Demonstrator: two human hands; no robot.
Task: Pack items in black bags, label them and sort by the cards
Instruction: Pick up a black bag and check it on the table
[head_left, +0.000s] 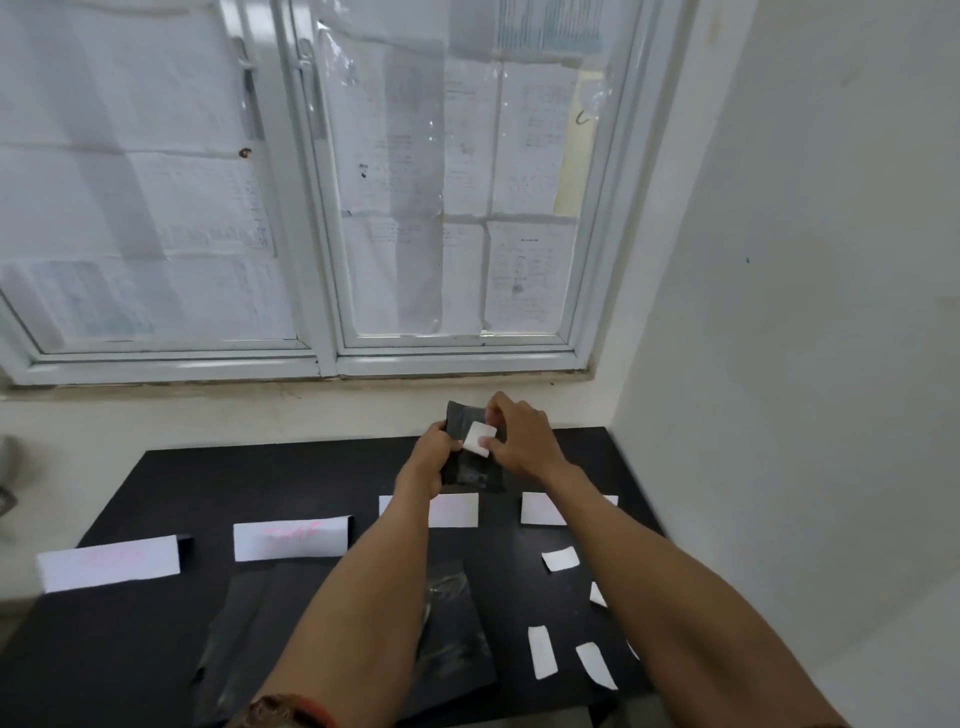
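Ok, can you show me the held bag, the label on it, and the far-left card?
bag (470, 475): head view, its lower part.
label (475, 435): head view, middle of its white face.
far-left card (109, 564): head view, middle of its front.

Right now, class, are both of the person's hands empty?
No: the left hand grips a small black plastic bag, and the right hand holds a white square label against it.

Four cards (291, 538), three black bags (452, 623), six labels (542, 652)
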